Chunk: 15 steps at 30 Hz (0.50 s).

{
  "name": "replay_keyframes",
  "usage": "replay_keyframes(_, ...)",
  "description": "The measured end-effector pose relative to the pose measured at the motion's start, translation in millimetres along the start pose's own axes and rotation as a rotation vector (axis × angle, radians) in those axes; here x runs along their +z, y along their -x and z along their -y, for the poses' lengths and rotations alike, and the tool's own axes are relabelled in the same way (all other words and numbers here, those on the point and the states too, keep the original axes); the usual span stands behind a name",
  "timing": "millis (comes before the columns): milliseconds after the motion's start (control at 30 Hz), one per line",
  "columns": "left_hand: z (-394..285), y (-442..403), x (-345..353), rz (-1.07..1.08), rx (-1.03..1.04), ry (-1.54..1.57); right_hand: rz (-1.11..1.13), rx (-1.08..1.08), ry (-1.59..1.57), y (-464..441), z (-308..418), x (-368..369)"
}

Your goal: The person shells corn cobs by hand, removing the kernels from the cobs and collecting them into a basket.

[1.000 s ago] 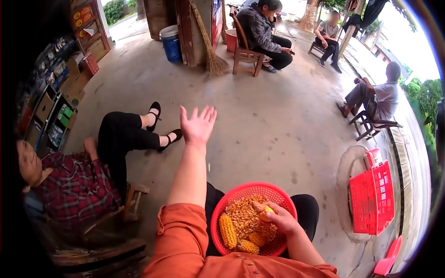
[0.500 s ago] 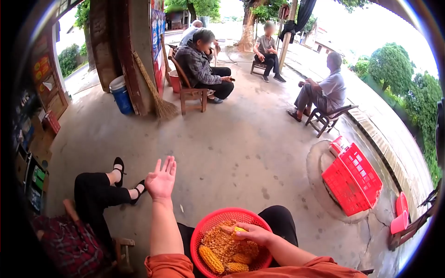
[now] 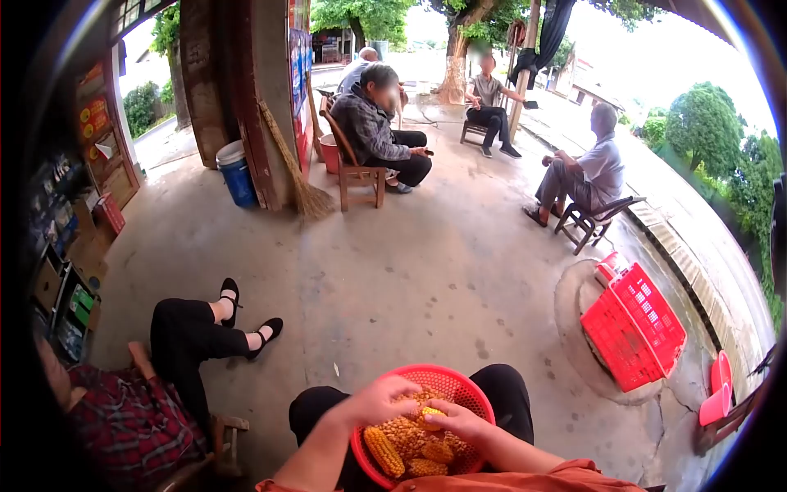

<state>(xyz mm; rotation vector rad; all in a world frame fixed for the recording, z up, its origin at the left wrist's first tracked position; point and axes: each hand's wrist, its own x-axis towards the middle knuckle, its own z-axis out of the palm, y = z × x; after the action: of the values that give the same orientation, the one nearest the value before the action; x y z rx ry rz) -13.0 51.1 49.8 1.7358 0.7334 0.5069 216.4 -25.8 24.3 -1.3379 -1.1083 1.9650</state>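
Note:
On my lap rests a red plastic basket (image 3: pixel 485 392) with loose corn kernels (image 3: pixel 403 428) in it. My right hand (image 3: pixel 461 421) grips a partly shelled corn cob (image 3: pixel 430 416) above the kernels. Over the basket's left side is my left hand (image 3: pixel 379 403), palm down, its fingers stretched toward the cob and apart from it, holding nothing. A full yellow corn cob (image 3: pixel 383 453) lies at the basket's left wall. Shorter cobs (image 3: pixel 437 450) lie near its front, close to my body.
A person in a plaid shirt (image 3: pixel 131 422) sits at my left. Several people sit farther off on chairs, one in a patterned jacket (image 3: pixel 369 123). A broom (image 3: pixel 295 168) leans on a pillar beside a blue bucket (image 3: pixel 238 180). At right stands a red crate (image 3: pixel 635 328).
My left hand has come down from its raised, palm-up position in front to the basket. My right hand still holds the cob. The far seated person has stretched out an arm.

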Motion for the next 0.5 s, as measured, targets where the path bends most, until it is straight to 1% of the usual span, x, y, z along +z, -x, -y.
replay_keyframes(33, -3, 6, 12, 0.03, -0.003, -0.326, 0.004, -0.005, -0.001, -2, -1, -2)
replay_keyframes(67, -4, 10, 21, 0.03, -0.003, -0.334, 0.029, -0.011, 0.094, -4, 1, -5)
replay_keyframes(100, -4, 14, 28, -0.001, -0.105, -0.163, 0.051, -0.018, 0.188, -6, 1, -8)
replay_keyframes(133, -4, 18, 34, -0.029, -0.207, 0.009, 0.097, -0.107, 0.174, -8, -2, -9)
replay_keyframes(167, -1, 20, 40, -0.022, -0.207, 0.002, 0.094, -0.112, 0.167, -9, -5, -12)
replay_keyframes(233, 7, 18, 49, -0.138, -0.157, 0.014, 0.091, -0.161, 0.255, -14, -10, -21)
replay_keyframes(267, 8, 16, 53, -0.132, -0.157, 0.01, 0.101, -0.146, 0.236, -19, -15, -27)
replay_keyframes(333, 9, 9, 58, -0.167, -0.185, 0.221, 0.138, -0.154, 0.193, -13, 2, -29)
replay_keyframes(367, 11, 6, 59, -0.159, -0.186, 0.216, 0.147, -0.173, 0.195, -14, 4, -32)
replay_keyframes(400, 14, 3, 61, -0.202, -0.226, 0.22, 0.177, -0.189, 0.173, -17, 5, -34)
replay_keyframes(433, 18, -1, 63, -0.244, -0.268, 0.223, 0.138, -0.203, 0.168, -16, 4, -35)
replay_keyframes(467, 25, -3, 65, -0.284, -0.236, 0.23, 0.124, -0.213, 0.165, -15, 5, -36)
replay_keyframes(500, 32, -5, 67, -0.272, -0.242, 0.226, 0.11, -0.223, 0.163, -15, 5, -36)
